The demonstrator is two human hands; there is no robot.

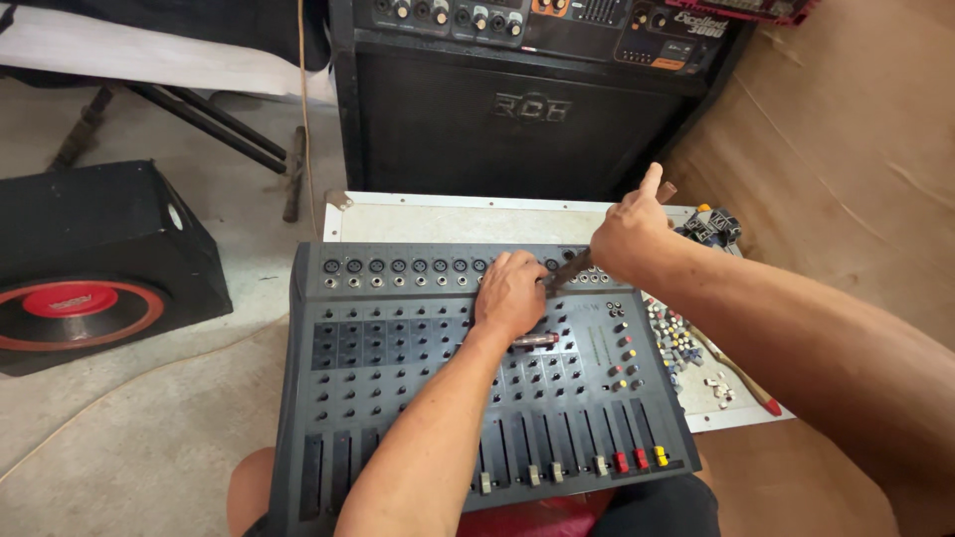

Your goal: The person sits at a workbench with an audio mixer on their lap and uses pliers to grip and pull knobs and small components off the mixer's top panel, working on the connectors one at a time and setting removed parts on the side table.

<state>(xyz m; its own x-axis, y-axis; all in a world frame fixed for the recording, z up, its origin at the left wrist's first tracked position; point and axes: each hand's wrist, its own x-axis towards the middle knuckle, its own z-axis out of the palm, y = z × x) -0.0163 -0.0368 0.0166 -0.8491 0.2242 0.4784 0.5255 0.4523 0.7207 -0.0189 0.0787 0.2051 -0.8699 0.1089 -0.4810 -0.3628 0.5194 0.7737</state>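
A dark grey audio mixer (398, 398) lies across my lap, its knob shafts bare and several sliders along the near edge. My left hand (509, 291) rests palm down on the mixer's upper middle, fingers curled near the row of sockets. My right hand (629, 234) grips a screwdriver (567, 268) with a dark handle, thumb raised. The tool slants down to the left and its tip meets the panel just beside my left fingers.
A white board (438, 219) lies under the mixer, with several loose coloured knobs (674, 338) and a red-tipped tool (751, 390) at its right side. A large black amplifier cabinet (517, 109) stands behind. A black speaker box (90, 268) with a red ring sits left.
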